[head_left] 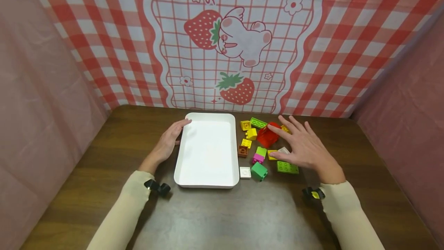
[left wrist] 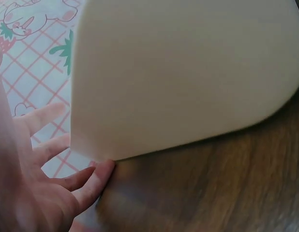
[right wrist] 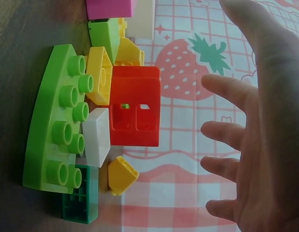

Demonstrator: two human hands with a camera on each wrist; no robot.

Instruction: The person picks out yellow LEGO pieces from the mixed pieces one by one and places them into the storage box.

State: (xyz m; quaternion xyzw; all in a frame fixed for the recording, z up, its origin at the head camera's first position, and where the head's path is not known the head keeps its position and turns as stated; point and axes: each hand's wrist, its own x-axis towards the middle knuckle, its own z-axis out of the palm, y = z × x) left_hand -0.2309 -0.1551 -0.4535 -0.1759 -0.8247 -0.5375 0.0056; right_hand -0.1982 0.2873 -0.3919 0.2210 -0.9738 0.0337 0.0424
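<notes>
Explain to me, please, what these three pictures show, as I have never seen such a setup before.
There is no machine here: a person works bare-handed. The large picture comes from a camera worn on the head, looking forward and down; the other two come from the small wrist cameras, one per arm. On the wooden table stands a white tray, with colourful toy bricks lying to its right. The left hand touches the tray's left edge. The right hand is spread over some of the bricks and holds nothing.
</notes>
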